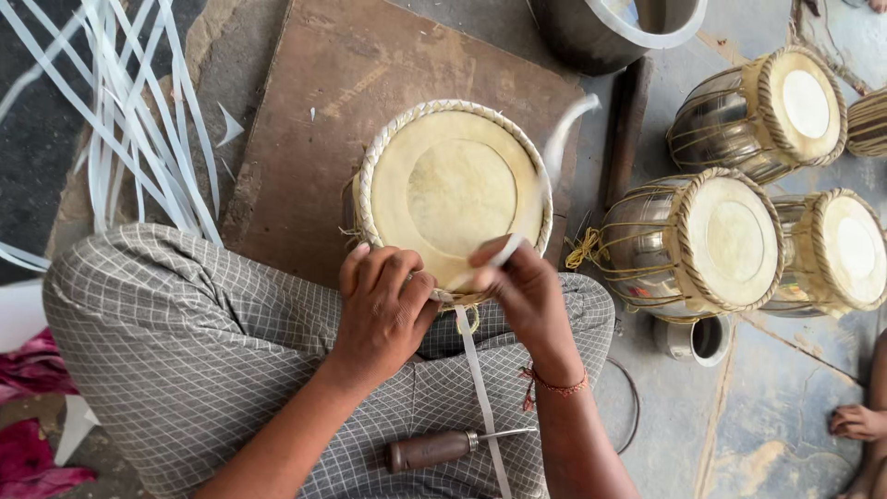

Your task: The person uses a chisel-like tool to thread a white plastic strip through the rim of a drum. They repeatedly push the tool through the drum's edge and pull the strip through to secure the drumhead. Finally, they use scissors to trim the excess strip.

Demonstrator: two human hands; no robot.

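Left hand (383, 305) curled, knuckles up; right hand (522, 286) closed in a pinching grip.

Five drums show in all: one drum (451, 189) on the wooden board (314, 120) and four finished drums (702, 242) on the floor at the right edge. There is one awl (443, 448), one small metal cup (695, 338), one large metal pot (610, 28) and a bundle of many white strips (129, 111), too many to count.
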